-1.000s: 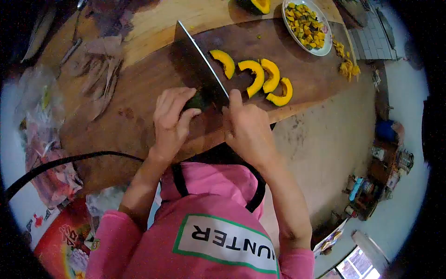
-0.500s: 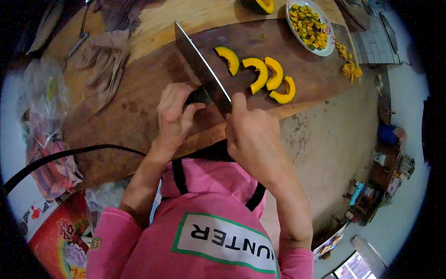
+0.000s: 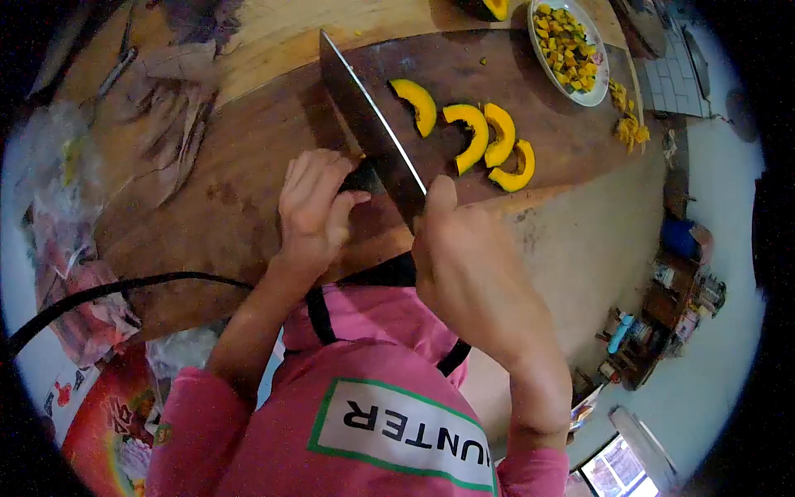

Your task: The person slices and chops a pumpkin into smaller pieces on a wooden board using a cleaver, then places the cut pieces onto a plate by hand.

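My right hand (image 3: 464, 257) is closed around the handle of a cleaver (image 3: 368, 120), whose broad blade stands on edge and points away from me. Just left of the blade, my left hand (image 3: 315, 207) grips a dark-skinned piece of pumpkin (image 3: 361, 178), mostly hidden by my fingers and the cleaver. To the right of the blade lie several curved yellow pumpkin slices (image 3: 469, 141) with dark green rind. Where the blade's edge meets the pumpkin piece cannot be made out.
A white plate (image 3: 598, 91) of diced pumpkin sits at the far right of the wooden board (image 3: 248, 174). Beside it are yellow pumpkin scraps (image 3: 631, 132). Another pumpkin piece (image 3: 495, 8) rests at the far edge. A brown cloth (image 3: 170, 108) and plastic bag (image 3: 58, 174) lie left.
The view has shifted slightly, so the slices and plate appear farther right. Both hands keep their grips, with the cleaver still beside the pumpkin piece.
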A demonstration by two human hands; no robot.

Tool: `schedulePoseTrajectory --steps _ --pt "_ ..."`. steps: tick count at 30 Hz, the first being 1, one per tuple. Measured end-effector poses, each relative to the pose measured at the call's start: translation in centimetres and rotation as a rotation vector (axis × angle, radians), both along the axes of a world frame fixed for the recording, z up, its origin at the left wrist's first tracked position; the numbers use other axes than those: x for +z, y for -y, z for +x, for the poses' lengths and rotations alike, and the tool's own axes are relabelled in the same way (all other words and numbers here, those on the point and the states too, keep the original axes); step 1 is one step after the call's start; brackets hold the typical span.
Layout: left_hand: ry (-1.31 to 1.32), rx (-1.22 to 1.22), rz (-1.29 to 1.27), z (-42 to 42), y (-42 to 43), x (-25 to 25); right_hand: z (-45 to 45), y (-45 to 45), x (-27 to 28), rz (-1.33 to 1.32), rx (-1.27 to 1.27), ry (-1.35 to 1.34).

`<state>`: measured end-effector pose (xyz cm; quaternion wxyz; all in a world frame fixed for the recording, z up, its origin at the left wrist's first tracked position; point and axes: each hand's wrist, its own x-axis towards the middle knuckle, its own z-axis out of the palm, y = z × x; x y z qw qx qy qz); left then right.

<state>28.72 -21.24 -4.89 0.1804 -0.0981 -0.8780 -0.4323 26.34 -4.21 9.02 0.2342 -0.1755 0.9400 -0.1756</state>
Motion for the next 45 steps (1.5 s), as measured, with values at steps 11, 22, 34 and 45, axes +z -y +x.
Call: schedulePoseTrajectory --steps 11,22,34,45 --pt "0.060 -0.001 -0.086 -0.2 0.1 0.2 0.6 1.0 -1.7 0.029 -0.052 0.068" --pt "0.005 -0.035 0.002 0.6 0.1 -0.1 1.3 0.2 -7.3 -0.165 -0.081 -0.156" --pt "0.027 0.087 -0.026 1.8 -0.4 0.0 2.2 -1.3 -2.3 -0.285 -0.117 -0.206" --pt "-0.067 0.064 0.052 1.2 0.5 -0.9 3.0 -0.9 -2.5 -0.176 -0.048 -0.160"
